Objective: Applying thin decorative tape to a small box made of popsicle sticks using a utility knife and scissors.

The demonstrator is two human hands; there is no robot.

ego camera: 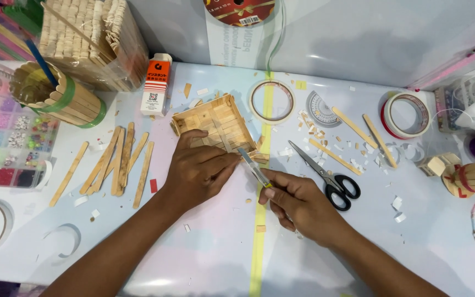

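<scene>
A small open box built of wooden craft sticks (215, 118) lies on the white table. My left hand (199, 170) rests on its near edge, fingers pressing down on the wood. My right hand (298, 203) grips a slim glue tube with a green band (251, 165), its tip pointing at the box's near right corner, close to my left fingertips.
Loose craft sticks (119, 162) lie to the left, black-handled scissors (328, 176) to the right. Tape rolls (272, 102) (408, 114), a glue box (156, 85), a stick-built cup (56, 93), a bead tray (12, 132) and wood scraps surround the work.
</scene>
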